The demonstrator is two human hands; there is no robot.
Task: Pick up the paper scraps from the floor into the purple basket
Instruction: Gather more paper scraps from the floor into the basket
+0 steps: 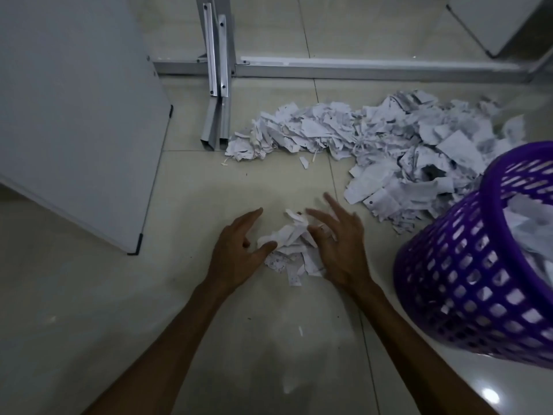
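While both of my hands hover low over the tiled floor point(104, 295), they bracket a small clump of paper scraps point(291, 245) that lies between them. Neither holds anything: my left hand point(236, 253) has its fingers spread and relaxed, the thumb reaching toward the clump's near edge, and my right hand point(338, 244) is splayed wide, fingers straight, its palm side turned toward the paper. Whether any fingertip actually touches a scrap I cannot tell.

Torn paper like this should weigh almost nothing and crumple at a touch, so I judge it needs no firm pinch. Single pieces will likely slip out or flutter off, and flat bits cling to smooth tile. Better to scoop from both sides at once, sliding my fingers under the clump's outer edges and pressing it lightly together into one soft wad.

Beyond the clump, well apart from it, a much larger heap of scraps point(374, 136) runs from the metal table leg point(217, 115) to the purple basket point(466, 274). That basket stands tilted on my right, already holding white paper, with the heap touching its far side. Most of the job seems left.
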